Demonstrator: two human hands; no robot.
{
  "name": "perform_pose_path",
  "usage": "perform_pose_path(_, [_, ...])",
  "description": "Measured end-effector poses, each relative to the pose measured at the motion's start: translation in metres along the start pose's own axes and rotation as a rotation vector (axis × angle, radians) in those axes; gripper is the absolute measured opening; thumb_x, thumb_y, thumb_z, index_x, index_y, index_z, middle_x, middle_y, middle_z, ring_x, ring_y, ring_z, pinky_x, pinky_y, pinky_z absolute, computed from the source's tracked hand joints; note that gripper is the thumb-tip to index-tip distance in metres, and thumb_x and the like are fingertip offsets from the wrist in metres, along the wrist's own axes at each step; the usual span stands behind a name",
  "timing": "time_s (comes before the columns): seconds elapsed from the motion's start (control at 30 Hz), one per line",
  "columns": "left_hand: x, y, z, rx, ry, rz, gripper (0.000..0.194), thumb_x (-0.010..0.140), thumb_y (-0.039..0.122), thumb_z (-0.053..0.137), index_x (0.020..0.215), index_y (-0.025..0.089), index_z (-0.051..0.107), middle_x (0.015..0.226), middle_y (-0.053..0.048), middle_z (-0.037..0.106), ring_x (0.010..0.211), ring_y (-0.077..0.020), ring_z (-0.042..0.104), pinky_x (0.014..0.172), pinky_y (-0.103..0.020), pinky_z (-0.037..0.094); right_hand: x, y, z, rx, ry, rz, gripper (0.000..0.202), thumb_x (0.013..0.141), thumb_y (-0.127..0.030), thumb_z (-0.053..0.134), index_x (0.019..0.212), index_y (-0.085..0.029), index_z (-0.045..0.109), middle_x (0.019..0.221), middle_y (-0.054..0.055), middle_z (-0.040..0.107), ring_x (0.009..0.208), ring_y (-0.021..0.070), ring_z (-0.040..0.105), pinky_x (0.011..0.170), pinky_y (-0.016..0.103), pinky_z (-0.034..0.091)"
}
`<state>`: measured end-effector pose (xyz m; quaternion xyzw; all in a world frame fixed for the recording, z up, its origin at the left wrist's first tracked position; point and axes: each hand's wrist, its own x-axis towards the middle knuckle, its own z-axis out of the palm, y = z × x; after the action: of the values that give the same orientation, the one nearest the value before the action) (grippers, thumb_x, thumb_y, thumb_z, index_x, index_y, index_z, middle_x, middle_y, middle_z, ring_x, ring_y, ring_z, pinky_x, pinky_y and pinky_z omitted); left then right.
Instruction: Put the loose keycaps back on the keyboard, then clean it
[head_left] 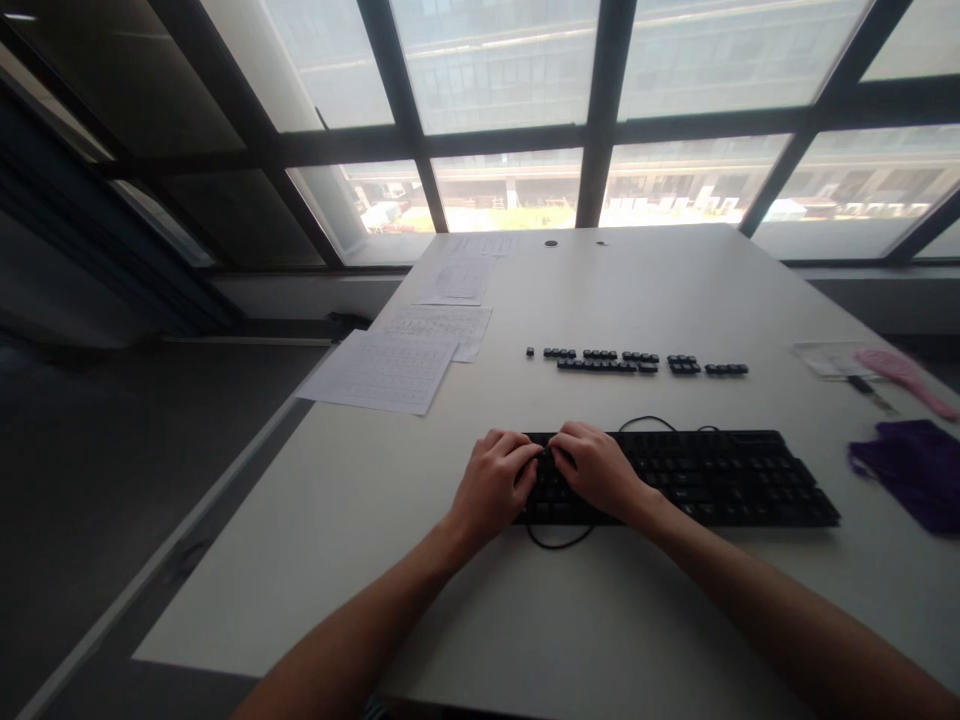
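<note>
A black keyboard (697, 480) lies on the white table in front of me. Over its left end, my left hand (496, 475) curls with thumb and fingers closed near the upper left keys. My right hand (592, 462) comes in from the other side, its fingers bent down and closed. Between the fingertips of both hands shows a small dark keycap (546, 452), mostly hidden by the fingers. Beyond the keyboard, loose black keycaps (600, 366) are set out in two short rows, with a single keycap (530, 352) at their left end.
Printed paper sheets (382, 370) lie along the table's left edge. To the right are a purple cloth pouch (911, 470), a pink hairbrush (904, 378) and a slim dark tool (870, 390). The keyboard cable (559, 545) loops out at the front. Large windows stand behind the table (360, 580).
</note>
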<state>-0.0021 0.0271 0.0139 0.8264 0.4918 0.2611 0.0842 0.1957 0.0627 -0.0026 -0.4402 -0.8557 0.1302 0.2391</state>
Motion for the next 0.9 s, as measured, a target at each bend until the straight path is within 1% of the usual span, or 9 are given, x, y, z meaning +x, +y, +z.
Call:
perform_pose_path(0.1, [-0.001, 0.002, 0.001, 0.035, -0.028, 0.012, 0.023, 0.097, 0.026, 0.057, 0.115, 0.025, 0.071, 0.111, -0.007, 0.068, 0.105, -0.0259, 0.055, 0.093, -0.044, 0.047, 0.001, 0.0, -0.001, 0.004, -0.008, 0.001, 0.015, 0.095, -0.015, 0.058, 0.089, -0.02, 0.07, 0.089, 0.005, 0.065, 0.085, 0.0191, 0.059, 0.078, 0.03, 0.043])
perform_pose_path(0.27, [-0.003, 0.011, 0.002, 0.117, -0.07, -0.002, 0.021, 0.096, 0.026, 0.058, 0.113, 0.024, 0.07, 0.105, -0.008, 0.067, 0.103, -0.0267, 0.054, 0.089, -0.045, 0.046, 0.001, 0.0, -0.004, 0.016, -0.038, 0.009, 0.016, 0.094, -0.015, 0.057, 0.088, -0.021, 0.071, 0.088, 0.004, 0.065, 0.083, 0.019, 0.06, 0.076, 0.03, 0.043])
perform_pose_path(0.43, [-0.006, 0.012, 0.001, 0.111, -0.066, 0.008, 0.023, 0.096, 0.027, 0.059, 0.117, 0.024, 0.068, 0.114, -0.008, 0.066, 0.11, -0.0275, 0.053, 0.092, -0.047, 0.043, 0.002, -0.001, -0.009, 0.043, -0.078, 0.022, 0.017, 0.094, -0.016, 0.057, 0.09, -0.022, 0.073, 0.088, 0.004, 0.067, 0.085, 0.0194, 0.062, 0.076, 0.029, 0.045])
perform_pose_path(0.53, [-0.005, 0.008, -0.001, 0.07, -0.032, -0.014, 0.026, 0.096, 0.027, 0.059, 0.121, 0.023, 0.066, 0.119, -0.009, 0.064, 0.113, -0.0271, 0.052, 0.095, -0.046, 0.044, 0.01, 0.004, -0.014, 0.039, -0.066, 0.033, 0.017, 0.094, -0.017, 0.057, 0.092, -0.021, 0.073, 0.088, 0.005, 0.069, 0.086, 0.0197, 0.063, 0.078, 0.029, 0.045])
perform_pose_path(0.63, [-0.005, 0.006, -0.001, 0.039, 0.016, -0.037, 0.027, 0.097, 0.025, 0.058, 0.123, 0.022, 0.066, 0.121, -0.01, 0.064, 0.114, -0.027, 0.053, 0.095, -0.046, 0.045, 0.029, 0.023, -0.018, -0.032, 0.023, 0.101, 0.017, 0.094, -0.018, 0.057, 0.095, -0.02, 0.074, 0.093, 0.006, 0.071, 0.087, 0.0203, 0.064, 0.079, 0.029, 0.045])
perform_pose_path(0.7, [-0.004, 0.005, -0.001, 0.026, 0.036, -0.04, 0.027, 0.096, 0.024, 0.058, 0.121, 0.022, 0.066, 0.121, -0.01, 0.064, 0.114, -0.0271, 0.053, 0.095, -0.046, 0.045, 0.047, 0.042, -0.021, -0.106, 0.084, 0.164, 0.018, 0.093, -0.019, 0.057, 0.098, -0.019, 0.075, 0.097, 0.007, 0.072, 0.087, 0.0206, 0.064, 0.08, 0.03, 0.045])
perform_pose_path(0.77, [-0.004, 0.005, -0.001, 0.018, 0.047, -0.037, 0.026, 0.095, 0.023, 0.059, 0.12, 0.022, 0.067, 0.12, -0.009, 0.065, 0.114, -0.027, 0.054, 0.095, -0.045, 0.045, 0.066, 0.062, -0.023, -0.177, 0.128, 0.216, 0.018, 0.094, -0.02, 0.058, 0.099, -0.018, 0.075, 0.099, 0.008, 0.072, 0.093, 0.0222, 0.064, 0.081, 0.03, 0.044])
perform_pose_path(0.83, [-0.003, 0.004, 0.0, 0.012, 0.058, -0.035, 0.025, 0.095, 0.022, 0.059, 0.118, 0.022, 0.068, 0.12, -0.009, 0.065, 0.114, -0.0267, 0.054, 0.095, -0.045, 0.046, 0.084, 0.081, -0.023, -0.231, 0.138, 0.246, 0.018, 0.094, -0.02, 0.06, 0.101, -0.017, 0.076, 0.102, 0.01, 0.072, 0.099, 0.024, 0.063, 0.084, 0.031, 0.044])
perform_pose_path(0.9, [-0.003, 0.002, 0.0, 0.006, 0.069, -0.037, 0.023, 0.095, 0.022, 0.059, 0.116, 0.022, 0.069, 0.12, -0.009, 0.065, 0.114, -0.0264, 0.054, 0.096, -0.045, 0.046, 0.099, 0.093, -0.021, -0.268, 0.116, 0.251, 0.018, 0.094, -0.021, 0.061, 0.105, -0.017, 0.075, 0.106, 0.011, 0.073, 0.104, 0.0252, 0.061, 0.086, 0.032, 0.045])
